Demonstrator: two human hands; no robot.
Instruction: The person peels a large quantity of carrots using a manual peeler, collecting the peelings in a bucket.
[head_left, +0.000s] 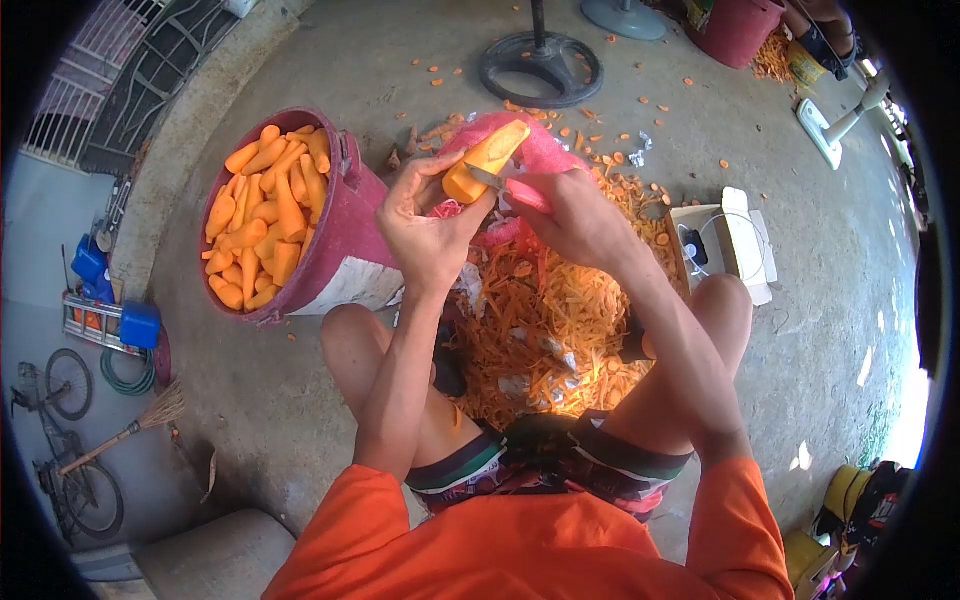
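Note:
My left hand (432,205) grips a peeled carrot (488,160) by its thick end, the length of it tilted up to the right. In my right hand (578,218) is a small knife (527,194) with a pink handle. Its blade lies against the carrot near the thick end. Below both hands, a heap of carrot peelings (545,320) spreads over the floor between my legs. A pink mesh bag (545,150) lies behind the carrot. At the left stands a dark pink tub (345,215) full of peeled carrots (265,220).
An open cardboard box (742,245) with a white cable sits right of the peelings. Ahead are a round black stand base (541,70) and scattered carrot slices. Another person sits at the top right near a pink bucket (735,35). A broom (150,415) and bicycle (75,450) are at the left.

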